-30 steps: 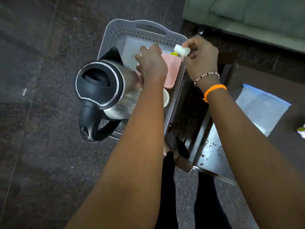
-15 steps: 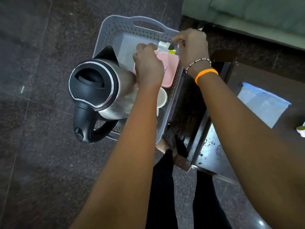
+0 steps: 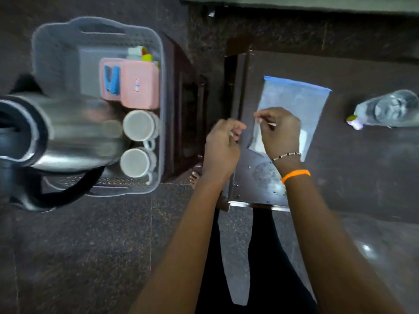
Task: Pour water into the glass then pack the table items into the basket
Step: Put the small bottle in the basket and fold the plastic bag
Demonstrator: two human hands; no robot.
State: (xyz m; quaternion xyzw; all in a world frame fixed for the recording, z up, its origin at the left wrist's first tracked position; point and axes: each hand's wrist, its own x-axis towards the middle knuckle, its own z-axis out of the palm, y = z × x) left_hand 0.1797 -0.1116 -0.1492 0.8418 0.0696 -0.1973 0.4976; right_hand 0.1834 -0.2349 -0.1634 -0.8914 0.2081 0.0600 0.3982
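Observation:
The grey basket [image 3: 160,64] stands at the left on the dark floor. It holds a steel kettle [image 3: 74,132], a pink box [image 3: 140,87], two white cups [image 3: 139,125] [image 3: 135,163] and a small white bottle [image 3: 136,52] in the far corner. On the dark table [image 3: 362,166] lies a clear plastic bag [image 3: 294,98] with a blue zip edge. My right hand [image 3: 281,130] rests on the bag's near left part, fingers pinched on its edge. My left hand [image 3: 221,148] hovers curled at the table's left edge, with nothing seen in it.
A clear bottle [image 3: 390,109] with a pale green cap lies on the table at the far right, blurred. Water drops mark the table's near corner [image 3: 263,175]. A dark wooden frame [image 3: 188,114] stands between basket and table. My legs are below.
Both hands have left the basket and moved right to the table. The small white bottle from my right hand now sits in the basket. My right hand is now on the plastic bag.

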